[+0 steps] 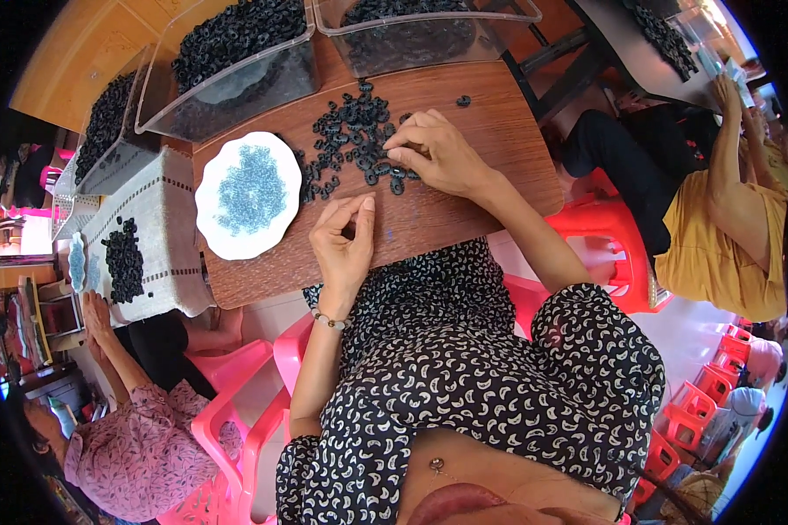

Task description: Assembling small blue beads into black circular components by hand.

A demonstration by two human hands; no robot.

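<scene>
A pile of small black rubber rings [352, 131] lies on the brown wooden table [499, 166]. My right hand [433, 153] rests on the pile's right edge, fingertips pinching among the rings. My left hand [343, 241] hovers over the table's near edge with thumb and fingers pinched together on something too small to make out. A white scalloped plate [208, 217] left of my hands holds a heap of tiny blue pieces [251, 189].
Two clear plastic bins [236, 83] [411, 39] with black rings stand at the table's far side. A person on the left works at a cloth-covered table [162, 236] with more black rings. Another person in yellow [727, 236] sits right. Pink and red plastic stools surround.
</scene>
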